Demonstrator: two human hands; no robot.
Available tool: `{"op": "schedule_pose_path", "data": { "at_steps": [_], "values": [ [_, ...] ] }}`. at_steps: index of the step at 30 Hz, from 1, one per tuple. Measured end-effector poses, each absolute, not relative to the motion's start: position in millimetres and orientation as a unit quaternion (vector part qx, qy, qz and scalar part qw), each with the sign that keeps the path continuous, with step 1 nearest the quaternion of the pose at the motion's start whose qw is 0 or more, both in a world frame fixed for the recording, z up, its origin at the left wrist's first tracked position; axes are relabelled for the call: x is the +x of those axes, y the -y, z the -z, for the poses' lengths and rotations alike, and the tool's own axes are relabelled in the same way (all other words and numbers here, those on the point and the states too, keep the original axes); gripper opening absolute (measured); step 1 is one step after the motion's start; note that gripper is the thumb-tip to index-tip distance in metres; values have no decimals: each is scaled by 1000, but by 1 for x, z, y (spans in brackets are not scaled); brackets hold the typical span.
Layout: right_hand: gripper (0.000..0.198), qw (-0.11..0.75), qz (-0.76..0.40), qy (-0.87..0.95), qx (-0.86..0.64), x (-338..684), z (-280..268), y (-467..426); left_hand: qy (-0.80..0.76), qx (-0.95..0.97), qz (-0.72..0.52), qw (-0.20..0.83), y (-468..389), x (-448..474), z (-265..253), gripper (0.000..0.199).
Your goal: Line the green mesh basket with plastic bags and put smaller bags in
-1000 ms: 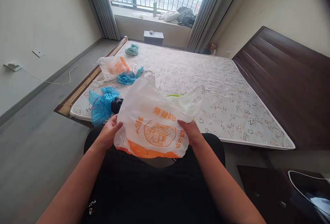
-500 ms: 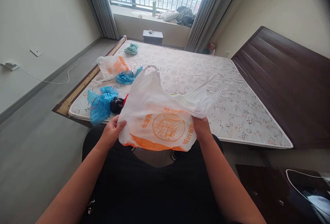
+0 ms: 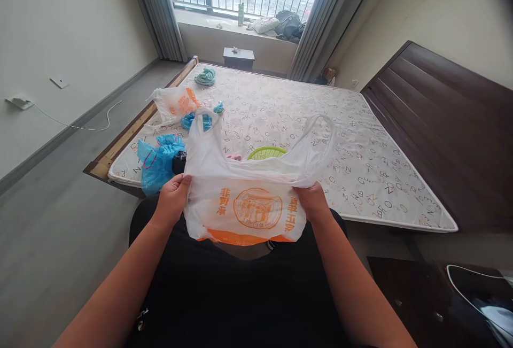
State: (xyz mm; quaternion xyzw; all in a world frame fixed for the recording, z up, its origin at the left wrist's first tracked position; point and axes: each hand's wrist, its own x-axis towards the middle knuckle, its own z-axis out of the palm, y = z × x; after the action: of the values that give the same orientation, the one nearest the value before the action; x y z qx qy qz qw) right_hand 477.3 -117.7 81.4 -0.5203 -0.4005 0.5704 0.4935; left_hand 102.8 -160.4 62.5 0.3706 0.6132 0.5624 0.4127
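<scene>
A white plastic bag (image 3: 256, 206) with orange print is stretched between my hands above my lap, its two loop handles standing up at the top. My left hand (image 3: 174, 198) pinches its left side, thumb on the near face. On the right side my right hand (image 3: 313, 202) is closed on the bag, its fingers partly hidden by the plastic. Beyond the bag's top edge shows the rim of a green slotted basket (image 3: 266, 152) and a bit of something pink (image 3: 234, 157); most of both is hidden by the bag.
On the mattress (image 3: 360, 161), left side, lie a blue plastic bag (image 3: 156, 163), a black bundle (image 3: 178, 162), another blue bag (image 3: 192, 121), a white-and-orange bag (image 3: 176, 103) and a teal coil (image 3: 206, 76). A dark cabinet (image 3: 401, 289) stands at lower right.
The bag has been pulled straighter and its top lowered, with its handles moving left. More of the green basket and the pink thing now shows behind it. My left hand has risen slightly.
</scene>
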Motion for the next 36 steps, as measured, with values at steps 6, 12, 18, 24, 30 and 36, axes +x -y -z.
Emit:
{"op": "schedule_pose_path", "data": {
  "at_steps": [6, 12, 18, 24, 30, 36],
  "values": [
    [51, 473, -630, 392, -475, 488, -85, 122, -590, 296, -597, 455, 159, 106, -66, 55],
    [62, 398, -686, 420, -441, 492, -70, 136, -581, 289, -601, 467, 166, 102, -69, 62],
    [45, 429, -628, 414, -501, 478, -55, 143, -590, 351, -458, 565, 183, 78, -60, 72],
    [39, 388, -570, 474, -547, 467, -54, 132, -626, 316, -520, 487, 186, 72, -46, 65],
    [46, 471, -386, 505, -612, 475, -83, 93, -567, 373, -548, 489, 142, 105, -72, 72],
    [50, 575, -230, 539, -571, 476, -111, 68, -507, 373, -613, 478, 77, 163, -90, 57]
  ]
}}
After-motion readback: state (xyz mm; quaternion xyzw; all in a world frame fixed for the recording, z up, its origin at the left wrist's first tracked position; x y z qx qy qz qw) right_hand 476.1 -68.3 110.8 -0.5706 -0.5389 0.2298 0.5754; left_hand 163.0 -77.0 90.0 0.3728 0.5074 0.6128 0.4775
